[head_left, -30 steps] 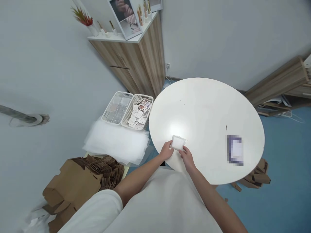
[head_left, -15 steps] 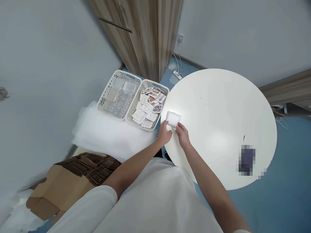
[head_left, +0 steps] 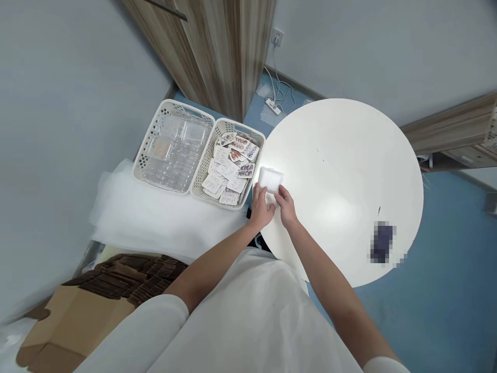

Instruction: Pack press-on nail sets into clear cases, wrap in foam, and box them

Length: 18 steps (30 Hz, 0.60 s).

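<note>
A small, squarish white foam-wrapped packet (head_left: 271, 180) lies on the near left part of the round white table (head_left: 349, 150). My left hand (head_left: 261, 210) is at its near left corner, fingers curled against the edge and thumb pointing toward the other hand. At the near right corner, my right hand (head_left: 287, 206) pinches the packet's edge between fingers and thumb. What is inside the wrapping cannot be made out.
Left of the table stand two white baskets, one with clear plastic boxes (head_left: 174, 155), one with printed cards and blister packs (head_left: 229, 171). White foam sheets (head_left: 163, 217) lie before them, near a cardboard box (head_left: 77, 316). A blurred dark object (head_left: 382, 242) sits on the table.
The view has shifted, so the table and baskets sit a little further left and higher. Both hands stay at the packet's near corners, the left fingers now lying further along its left side.
</note>
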{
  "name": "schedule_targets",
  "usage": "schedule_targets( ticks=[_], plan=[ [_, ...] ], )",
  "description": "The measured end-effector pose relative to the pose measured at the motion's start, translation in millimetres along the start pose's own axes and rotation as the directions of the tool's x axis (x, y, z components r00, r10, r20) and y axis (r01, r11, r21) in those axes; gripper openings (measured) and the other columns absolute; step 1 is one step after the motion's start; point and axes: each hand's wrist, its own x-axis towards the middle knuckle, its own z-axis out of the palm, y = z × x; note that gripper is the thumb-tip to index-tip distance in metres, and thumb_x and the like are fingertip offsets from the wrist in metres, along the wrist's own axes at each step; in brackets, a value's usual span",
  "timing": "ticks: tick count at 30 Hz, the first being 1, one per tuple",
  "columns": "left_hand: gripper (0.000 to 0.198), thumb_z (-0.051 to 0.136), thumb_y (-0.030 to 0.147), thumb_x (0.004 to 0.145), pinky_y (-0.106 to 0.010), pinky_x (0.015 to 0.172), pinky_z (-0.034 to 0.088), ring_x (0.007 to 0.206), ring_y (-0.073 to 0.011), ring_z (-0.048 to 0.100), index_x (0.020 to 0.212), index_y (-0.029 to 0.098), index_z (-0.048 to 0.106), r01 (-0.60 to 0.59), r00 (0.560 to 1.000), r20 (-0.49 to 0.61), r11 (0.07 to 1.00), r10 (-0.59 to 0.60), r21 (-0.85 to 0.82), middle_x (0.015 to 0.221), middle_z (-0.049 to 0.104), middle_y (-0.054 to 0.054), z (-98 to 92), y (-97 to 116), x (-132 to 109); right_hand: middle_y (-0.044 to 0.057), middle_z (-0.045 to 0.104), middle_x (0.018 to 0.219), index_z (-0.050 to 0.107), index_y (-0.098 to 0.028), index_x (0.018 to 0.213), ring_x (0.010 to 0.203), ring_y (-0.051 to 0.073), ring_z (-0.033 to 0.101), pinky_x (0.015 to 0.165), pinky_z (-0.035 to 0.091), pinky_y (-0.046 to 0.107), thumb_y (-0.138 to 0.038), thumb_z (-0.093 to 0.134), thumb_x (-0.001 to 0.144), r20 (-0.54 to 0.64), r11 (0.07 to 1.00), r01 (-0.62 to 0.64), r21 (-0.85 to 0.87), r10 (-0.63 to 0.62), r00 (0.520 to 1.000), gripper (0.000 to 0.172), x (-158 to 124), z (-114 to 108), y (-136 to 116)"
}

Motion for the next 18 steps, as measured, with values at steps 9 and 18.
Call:
schedule_targets(
  ticks=[9, 18],
  plan=[
    [0.065, 0.052, 0.017, 0.075, -0.045, 0.106, 0.019, 0.134, -0.0253, 0.002, 0.133, 0.019, 0.021, 0.022, 0.999, 0.039, 0.999, -0.023, 0.031, 0.146, 0.000, -0.010, -1.9, -6, -29, -0.001, 0.033, 0.138, 0.036, -0.032, 0.128, 0.122, 0.020, 0.035, 0.099, 0.034, 0.036, -0.043, 0.055, 0.071, 0.028, 0.999, -0.036, -0.037, 0.037, 0.999, 0.061, -35, -26, 25],
    [0.038, 0.051, 0.021, 0.075, -0.038, 0.101, 0.031, 0.120, -0.0215, 0.040, 0.113, 0.016, 0.049, 0.002, 0.997, 0.073, 0.993, -0.011, 0.121, 0.128, 0.043, -0.011, -0.5, 3, -95, 0.006, 0.048, 0.125, 0.045, -0.028, 0.118, 0.101, 0.020, 0.056, 0.085, 0.045, 0.034, -0.043, 0.058, 0.069, 0.140, 0.989, -0.148, 0.014, 0.145, 0.979, 0.053, -92, -97, 44]
  ],
)
